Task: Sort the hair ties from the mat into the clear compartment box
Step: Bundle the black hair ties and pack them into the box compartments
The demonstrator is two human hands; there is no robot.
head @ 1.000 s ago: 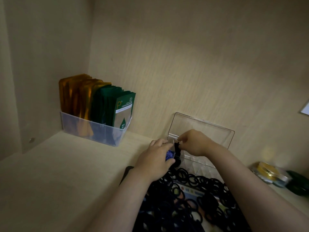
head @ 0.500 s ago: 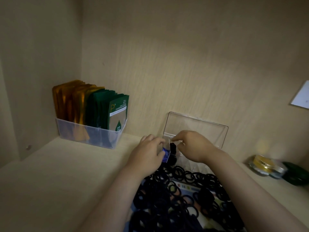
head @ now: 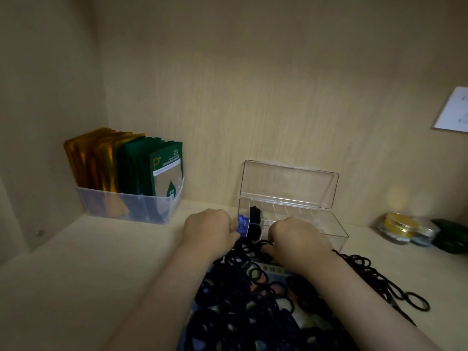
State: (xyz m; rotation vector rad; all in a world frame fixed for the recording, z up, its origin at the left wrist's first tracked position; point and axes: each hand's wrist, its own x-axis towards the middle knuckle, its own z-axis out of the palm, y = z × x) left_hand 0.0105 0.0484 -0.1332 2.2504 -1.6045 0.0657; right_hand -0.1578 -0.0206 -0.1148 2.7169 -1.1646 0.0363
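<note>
Inside a pale wood-grain cabinet: back panel (head: 253, 97) tall and bare, left side panel (head: 38, 97) meeting it in a dim corner, light low everywhere. Below, a light shelf board (head: 76, 274), smooth, with a small round fitting (head: 39, 233) low on the left panel. At far right on the back panel, a white paper note (head: 453, 111), cut by the frame edge.

On the shelf at the left rear, a translucent plastic bin (head: 131, 206) holding upright sachets, gold ones (head: 93, 158) to the left and green ones (head: 157, 168) to the right. In the lower middle, a printed mat (head: 278, 271) almost covered by a heap of dark hair ties (head: 240, 300), some spilling to the right onto the bare board. Just behind the mat, the clear compartment box (head: 334, 226), lid (head: 288, 184) standing open against the back panel; black ties (head: 254, 214) in 2 left compartments, something blue (head: 241, 222) in the leftmost corner. At far right, a small jar with gold lid (head: 400, 225) and a dark green object (head: 450, 235), not sharp enough to name.

Left hand (head: 210, 230) curled loosely beside the box's left end, fingers hidden, grip impossible to tell. Right hand (head: 296, 240) curled down at the front edge of the box, fingertips among the ties; whether one is pinched, cannot tell.
</note>
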